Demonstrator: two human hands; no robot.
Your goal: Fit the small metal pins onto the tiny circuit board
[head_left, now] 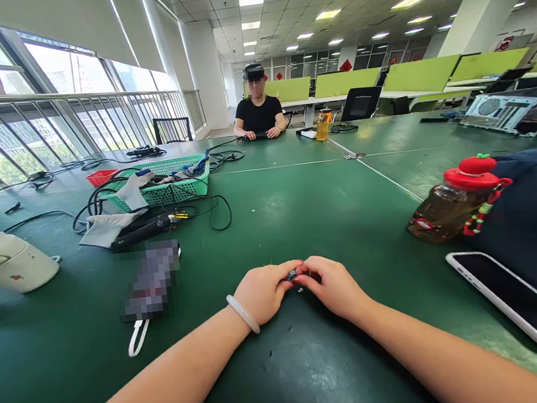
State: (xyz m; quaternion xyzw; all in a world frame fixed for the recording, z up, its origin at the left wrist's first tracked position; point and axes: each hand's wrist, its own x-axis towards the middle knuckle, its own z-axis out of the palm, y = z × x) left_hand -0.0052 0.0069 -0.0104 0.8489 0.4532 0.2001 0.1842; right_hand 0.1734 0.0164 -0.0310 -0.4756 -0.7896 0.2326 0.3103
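My left hand [262, 289] and my right hand [327, 284] meet low over the green table [278, 372], fingertips together. Between them is a tiny dark, bluish-grey piece [292, 276], too small to name, pinched by the left thumb and fingers. The right thumb and index finger close on its near side; whether they hold it or only touch it is hard to see. Just below the fingertips, a tiny pale bit [300, 289] lies on the table. A white bangle [243, 314] circles my left wrist.
To the left are a blurred phone [151, 279] with a white strap, a green basket [189, 188] of cables, and a cream bag [8, 260]. To the right stand a red-lidded bottle [444, 207], a tablet [516, 296] and a dark bag [536, 216]. A person [258, 109] sits opposite.
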